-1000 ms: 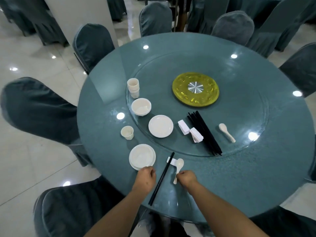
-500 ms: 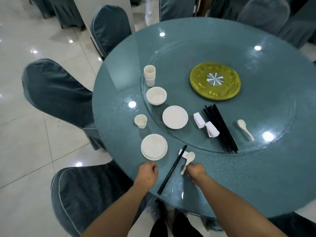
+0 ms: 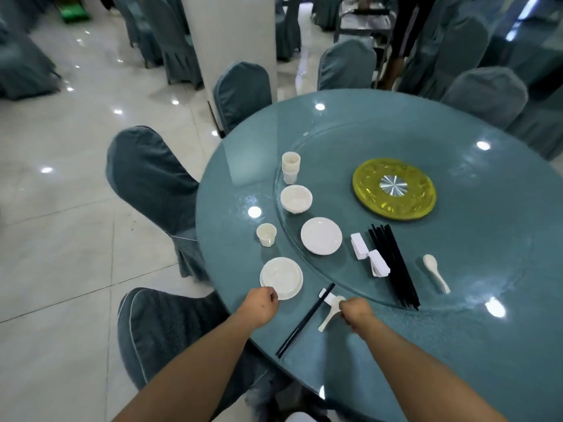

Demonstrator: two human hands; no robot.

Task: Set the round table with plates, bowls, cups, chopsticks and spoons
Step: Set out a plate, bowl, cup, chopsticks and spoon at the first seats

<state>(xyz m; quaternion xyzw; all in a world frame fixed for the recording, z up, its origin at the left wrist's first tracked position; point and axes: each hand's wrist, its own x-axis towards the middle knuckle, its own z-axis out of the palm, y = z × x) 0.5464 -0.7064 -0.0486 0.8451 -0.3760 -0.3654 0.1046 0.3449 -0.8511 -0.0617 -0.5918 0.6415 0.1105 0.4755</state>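
A white plate with a shallow bowl on it [image 3: 281, 277] sits at the round table's near edge [image 3: 231, 303]. My left hand [image 3: 261, 304] has curled fingers on the plate's near rim. A white cup [image 3: 266, 235] stands behind the plate. To the right, a black chopstick pair [image 3: 304, 319] leans on a small white rest [image 3: 325, 295]. Beside them lies a white spoon [image 3: 329, 315], pinched near its bowl by my right hand [image 3: 355, 309].
The glass turntable carries stacked cups [image 3: 291, 167], a bowl [image 3: 296, 198], a plate [image 3: 321, 236], white rests [image 3: 359, 246], a bundle of black chopsticks [image 3: 394, 266], a spoon [image 3: 435, 272] and a yellow hub [image 3: 394, 188]. Covered chairs [image 3: 152, 178] ring the table.
My left hand has crept up to the plate's rim. My right hand has slid along the spoon toward its bowl, and the handle now points lower left. My view has swung left.
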